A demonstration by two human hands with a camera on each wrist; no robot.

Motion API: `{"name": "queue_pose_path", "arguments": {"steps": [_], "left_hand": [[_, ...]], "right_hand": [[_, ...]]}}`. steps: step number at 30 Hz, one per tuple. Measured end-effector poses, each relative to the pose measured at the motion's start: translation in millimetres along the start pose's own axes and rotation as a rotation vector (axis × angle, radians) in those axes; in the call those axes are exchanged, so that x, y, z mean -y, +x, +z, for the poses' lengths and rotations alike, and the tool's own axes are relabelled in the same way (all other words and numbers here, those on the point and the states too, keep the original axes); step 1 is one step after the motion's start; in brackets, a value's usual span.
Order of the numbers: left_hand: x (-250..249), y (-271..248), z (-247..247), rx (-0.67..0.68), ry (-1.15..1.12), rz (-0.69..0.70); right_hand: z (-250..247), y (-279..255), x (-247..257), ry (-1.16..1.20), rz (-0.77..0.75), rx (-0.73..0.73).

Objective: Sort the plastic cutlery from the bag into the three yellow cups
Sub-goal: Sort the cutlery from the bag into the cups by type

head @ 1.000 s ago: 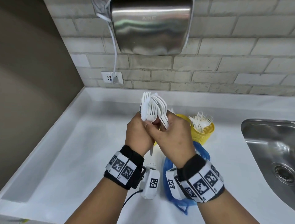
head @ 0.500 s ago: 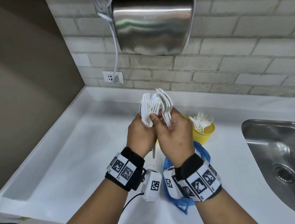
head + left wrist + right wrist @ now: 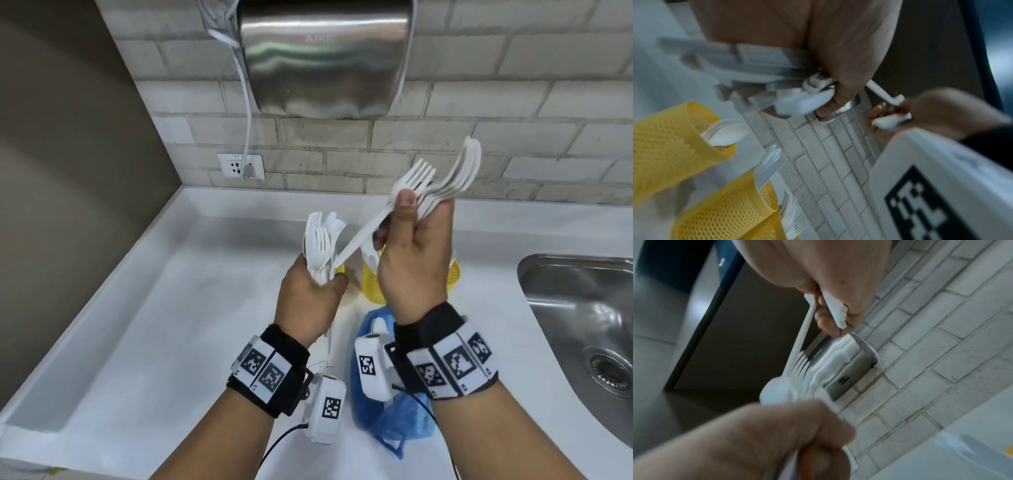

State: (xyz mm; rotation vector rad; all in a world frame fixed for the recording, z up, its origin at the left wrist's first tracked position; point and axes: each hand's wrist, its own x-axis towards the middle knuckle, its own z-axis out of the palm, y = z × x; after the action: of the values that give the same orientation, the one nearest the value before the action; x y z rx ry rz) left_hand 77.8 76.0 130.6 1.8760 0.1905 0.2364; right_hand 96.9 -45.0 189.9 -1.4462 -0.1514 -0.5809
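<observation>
My left hand grips a bundle of mixed white plastic cutlery upright above the counter. My right hand, raised higher and to the right, pinches several white forks fanned toward the wall; one fork's handle still reaches down to the bundle. Behind my right hand stand yellow mesh cups, partly hidden. The left wrist view shows the cups holding spoons, knives and forks. The blue bag lies on the counter under my wrists.
A steel sink is sunk into the white counter at the right. A hand dryer hangs on the brick wall, its cable running to a socket. A brown wall closes off the left side.
My hands were together on one bundle. My right hand has since pulled several forks up and to the right, away from the left hand, which has stayed in place with the remaining cutlery.
</observation>
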Motion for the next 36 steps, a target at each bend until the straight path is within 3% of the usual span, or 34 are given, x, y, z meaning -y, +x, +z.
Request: {"name": "queue_pose_path", "arguments": {"steps": [5,7,14,22,29,36], "left_hand": [[0.4,3.7,-6.6,0.012,-0.288,-0.141],[-3.2,6.2,-8.5,0.008,-0.374,-0.149],[-31.3,12.4,-13.8,0.141,-0.401,-0.025],[-40.8,23.8,-18.2,0.167,-0.400,0.073],[-40.4,30.9,-20.7,0.131,-0.391,0.048],[-33.8,37.9,-25.6,0.078,-0.420,0.033]], "right_hand": [[-17.2,11.0,0.4,0.366,0.216,0.078],[-20.4,8.0,-6.3,0.397,0.315,0.103],[-12.7,-17.5,-26.2,0.356,0.564,0.296],[-18.2,-15.6,-25.0,0.487,0.890,0.578],[-26.5,-16.6,-33.3,0.484,0.904,0.695],[-26.2,-24.4,-42.4,0.313,0.710,0.736]]}}
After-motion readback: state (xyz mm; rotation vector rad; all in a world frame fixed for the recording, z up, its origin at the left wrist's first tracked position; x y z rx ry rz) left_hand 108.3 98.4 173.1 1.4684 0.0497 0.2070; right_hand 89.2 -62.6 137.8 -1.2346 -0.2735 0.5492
